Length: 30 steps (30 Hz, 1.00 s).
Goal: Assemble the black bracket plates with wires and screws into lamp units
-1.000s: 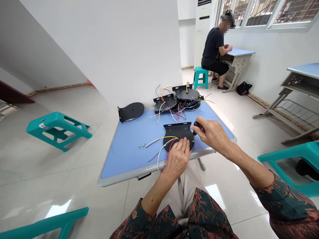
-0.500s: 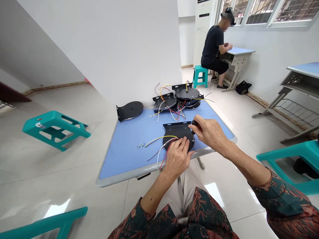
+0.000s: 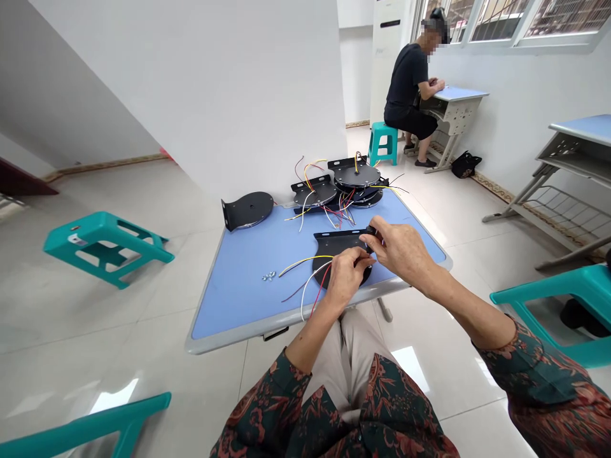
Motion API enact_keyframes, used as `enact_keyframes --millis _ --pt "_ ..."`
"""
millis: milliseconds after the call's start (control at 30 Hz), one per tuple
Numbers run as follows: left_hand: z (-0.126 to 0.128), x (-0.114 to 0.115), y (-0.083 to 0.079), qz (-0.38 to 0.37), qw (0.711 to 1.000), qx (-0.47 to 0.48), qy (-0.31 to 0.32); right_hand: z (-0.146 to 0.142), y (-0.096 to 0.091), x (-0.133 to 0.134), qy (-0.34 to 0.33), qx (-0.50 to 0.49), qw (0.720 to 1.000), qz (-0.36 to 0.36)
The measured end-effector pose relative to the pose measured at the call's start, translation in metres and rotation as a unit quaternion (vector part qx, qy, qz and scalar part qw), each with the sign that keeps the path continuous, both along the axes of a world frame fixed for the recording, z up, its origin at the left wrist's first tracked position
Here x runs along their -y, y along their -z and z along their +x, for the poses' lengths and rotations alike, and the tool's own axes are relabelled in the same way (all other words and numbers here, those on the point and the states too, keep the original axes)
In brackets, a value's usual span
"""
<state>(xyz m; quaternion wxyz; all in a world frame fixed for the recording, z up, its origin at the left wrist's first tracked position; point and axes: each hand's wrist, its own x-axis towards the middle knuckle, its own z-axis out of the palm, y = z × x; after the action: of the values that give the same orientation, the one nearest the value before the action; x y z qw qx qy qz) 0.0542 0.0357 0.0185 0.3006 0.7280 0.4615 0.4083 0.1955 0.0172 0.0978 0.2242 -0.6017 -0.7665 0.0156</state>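
Note:
A black round plate with a bent, slotted flange [image 3: 329, 247] lies on the blue desk in front of me. Yellow, white, red and dark wires [image 3: 305, 259] run out from it to the left. My right hand [image 3: 398, 249] grips a short black-handled tool, seemingly a screwdriver [image 3: 370, 231], held upright over the plate's right edge. My left hand [image 3: 347, 273] rests over the plate, thumb and fingertips pinched together near the tool's lower end. Whatever is in that pinch is too small to make out. Several small silvery screws [image 3: 268, 276] lie left of the wires.
Similar black plates with wires are stacked [image 3: 356, 175] at the desk's back right. Another single plate [image 3: 251, 208] sits at the back left. Green stools [image 3: 107, 245] stand around the blue desk [image 3: 229, 299]. Beyond, a person [image 3: 408, 83] sits at another desk.
My left hand has gone from lying flat on the plate to a pinch at its right edge, beside the tool. The right hand stays nearly in place with the tool.

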Motion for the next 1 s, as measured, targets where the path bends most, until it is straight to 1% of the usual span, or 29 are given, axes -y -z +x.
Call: enact_keyframes --millis 167,300,433,700,800,933,1000 --pt "0.0 -0.002 0.001 -0.023 0.999 -0.021 0.015 0.013 0.001 -0.006 -0.046 -0.044 0.998 0.013" --pt "0.0 -0.003 0.0 -0.019 0.999 -0.034 0.018 0.016 0.0 -0.008 -0.066 -0.074 0.995 0.01" --pt "0.0 -0.003 0.0 -0.014 0.998 -0.054 0.021 0.014 -0.005 -0.008 -0.067 -0.069 0.995 0.015" --pt "-0.001 -0.004 0.001 -0.009 0.997 -0.067 0.023 0.017 -0.017 -0.013 -0.096 -0.066 0.993 0.005" --pt "-0.001 -0.005 0.002 -0.009 0.997 -0.066 0.035 0.014 -0.021 -0.012 -0.075 -0.036 0.996 0.007" --pt "0.0 -0.004 0.002 -0.016 0.997 -0.072 0.039 0.007 -0.027 -0.008 -0.02 0.063 0.997 0.025" --pt "0.0 -0.003 0.003 -0.03 0.998 -0.049 0.037 0.004 -0.03 -0.006 -0.005 0.103 0.995 0.019"
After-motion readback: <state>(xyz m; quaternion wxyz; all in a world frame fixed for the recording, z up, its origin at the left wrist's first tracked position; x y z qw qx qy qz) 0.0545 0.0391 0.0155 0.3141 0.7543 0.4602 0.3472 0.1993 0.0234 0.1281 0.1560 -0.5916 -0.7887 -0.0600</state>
